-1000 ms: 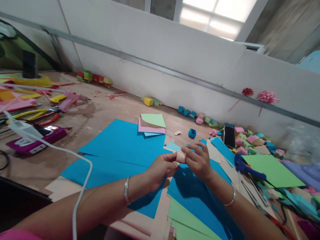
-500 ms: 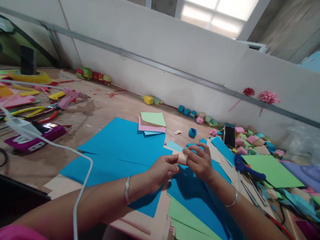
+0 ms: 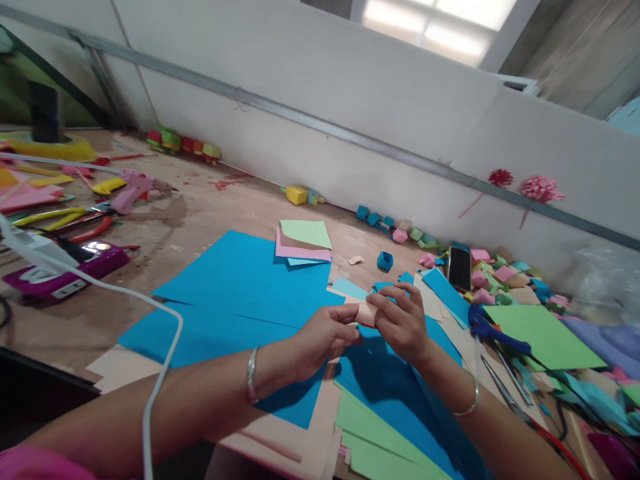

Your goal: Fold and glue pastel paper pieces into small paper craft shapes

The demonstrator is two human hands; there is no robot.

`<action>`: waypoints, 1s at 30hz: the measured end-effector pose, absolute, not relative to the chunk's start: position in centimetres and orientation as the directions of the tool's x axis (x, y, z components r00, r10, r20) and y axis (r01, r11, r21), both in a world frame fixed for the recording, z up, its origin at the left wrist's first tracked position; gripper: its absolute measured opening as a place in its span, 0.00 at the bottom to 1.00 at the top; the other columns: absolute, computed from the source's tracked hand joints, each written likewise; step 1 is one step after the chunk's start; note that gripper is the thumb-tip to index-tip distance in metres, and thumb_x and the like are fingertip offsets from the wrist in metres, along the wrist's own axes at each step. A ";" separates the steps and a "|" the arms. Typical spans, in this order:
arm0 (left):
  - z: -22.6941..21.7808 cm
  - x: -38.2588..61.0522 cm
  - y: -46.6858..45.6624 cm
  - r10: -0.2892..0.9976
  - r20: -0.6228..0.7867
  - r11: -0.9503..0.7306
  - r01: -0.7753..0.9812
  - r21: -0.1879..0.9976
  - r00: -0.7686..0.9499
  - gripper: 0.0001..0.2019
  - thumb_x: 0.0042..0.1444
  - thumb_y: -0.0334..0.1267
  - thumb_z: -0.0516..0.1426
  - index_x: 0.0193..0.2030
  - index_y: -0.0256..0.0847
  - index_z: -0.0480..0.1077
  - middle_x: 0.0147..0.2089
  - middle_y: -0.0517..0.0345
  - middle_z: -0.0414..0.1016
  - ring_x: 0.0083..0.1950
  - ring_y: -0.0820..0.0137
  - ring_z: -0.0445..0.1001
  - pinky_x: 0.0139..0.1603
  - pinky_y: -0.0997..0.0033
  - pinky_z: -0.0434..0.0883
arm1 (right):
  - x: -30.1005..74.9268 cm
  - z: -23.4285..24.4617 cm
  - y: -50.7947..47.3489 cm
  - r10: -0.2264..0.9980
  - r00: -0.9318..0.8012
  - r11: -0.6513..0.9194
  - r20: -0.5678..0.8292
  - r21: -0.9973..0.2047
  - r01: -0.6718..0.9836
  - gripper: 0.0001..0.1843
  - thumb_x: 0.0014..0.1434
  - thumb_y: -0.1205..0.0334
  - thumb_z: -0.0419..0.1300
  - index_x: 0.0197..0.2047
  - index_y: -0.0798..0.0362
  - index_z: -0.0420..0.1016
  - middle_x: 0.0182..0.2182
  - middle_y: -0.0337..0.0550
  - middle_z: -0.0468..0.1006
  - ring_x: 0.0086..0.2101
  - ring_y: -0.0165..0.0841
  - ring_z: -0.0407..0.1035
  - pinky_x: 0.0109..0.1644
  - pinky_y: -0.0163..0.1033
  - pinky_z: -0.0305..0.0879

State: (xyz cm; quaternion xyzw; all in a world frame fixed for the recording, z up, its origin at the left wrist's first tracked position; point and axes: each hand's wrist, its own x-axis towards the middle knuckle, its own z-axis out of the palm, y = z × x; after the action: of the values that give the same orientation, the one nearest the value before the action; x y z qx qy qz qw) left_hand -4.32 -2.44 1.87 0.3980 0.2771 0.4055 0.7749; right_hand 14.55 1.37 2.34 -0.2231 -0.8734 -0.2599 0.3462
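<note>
A small piece of peach paper [image 3: 367, 314] is pinched between my two hands, above the blue sheets. My left hand [image 3: 327, 337] grips its left end between thumb and fingers. On its right side, my right hand [image 3: 400, 320] has its fingertips closed on the same piece, and they hide part of it. Blue paper sheets [image 3: 240, 280] lie flat beneath and to the left of my hands. Just beyond my right hand stands a little open blue paper box [image 3: 385, 261], with a peach scrap [image 3: 355, 260] beside it.
At left lie a pink glue gun [image 3: 135, 191], pliers and a purple power strip [image 3: 75, 273] with a white cable crossing my left forearm. A blue glue gun [image 3: 493, 330], scissors [image 3: 505, 393], a phone [image 3: 459, 269] and many folded paper pieces [image 3: 505, 277] crowd the right.
Both hands keep hold of the peach paper with only a slight shift of the fingers. The view has moved a little.
</note>
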 end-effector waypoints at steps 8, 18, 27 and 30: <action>1.8 -4.3 -1.3 0.945 -0.153 0.273 -0.443 0.854 0.288 0.13 0.48 0.39 0.66 0.38 0.35 0.75 0.40 0.50 0.75 0.41 0.69 0.72 0.46 0.66 0.68 | 13.5 1.3 0.9 0.278 -0.642 0.726 0.714 0.281 0.627 0.09 0.59 0.75 0.58 0.30 0.53 0.72 0.44 0.48 0.80 0.44 0.40 0.69 0.48 0.49 0.63; 0.8 -5.0 0.1 0.994 0.034 -0.014 -0.194 0.981 0.100 0.15 0.46 0.34 0.64 0.43 0.36 0.73 0.43 0.48 0.76 0.45 0.63 0.74 0.47 0.62 0.71 | 14.1 -0.5 -0.9 0.553 -0.579 0.779 0.599 -0.126 0.614 0.18 0.65 0.73 0.50 0.56 0.56 0.68 0.59 0.58 0.68 0.57 0.43 0.62 0.58 0.52 0.65; 0.2 -5.5 0.7 0.978 0.174 -0.192 0.174 0.966 0.117 0.18 0.48 0.38 0.61 0.47 0.37 0.75 0.49 0.45 0.74 0.47 0.60 0.74 0.43 0.62 0.73 | 16.0 -0.5 -1.1 0.840 -0.406 0.521 0.360 -0.328 0.788 0.32 0.53 0.56 0.67 0.58 0.57 0.65 0.54 0.59 0.71 0.54 0.52 0.63 0.55 0.58 0.63; -0.1 -5.4 0.7 0.976 0.171 -0.194 0.182 0.964 0.133 0.19 0.50 0.39 0.61 0.49 0.37 0.74 0.51 0.45 0.73 0.48 0.60 0.74 0.45 0.62 0.73 | 15.3 -0.7 -0.2 0.891 -0.357 0.443 0.280 -0.367 0.818 0.33 0.47 0.57 0.71 0.55 0.57 0.68 0.53 0.59 0.72 0.51 0.54 0.64 0.54 0.59 0.62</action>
State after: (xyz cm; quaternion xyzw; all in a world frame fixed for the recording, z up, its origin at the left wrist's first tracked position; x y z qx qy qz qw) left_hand -5.44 0.75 -0.06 0.6185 0.4680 0.4631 0.4290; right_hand 15.32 -0.24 -0.73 -0.5213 -0.8196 0.0823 0.2231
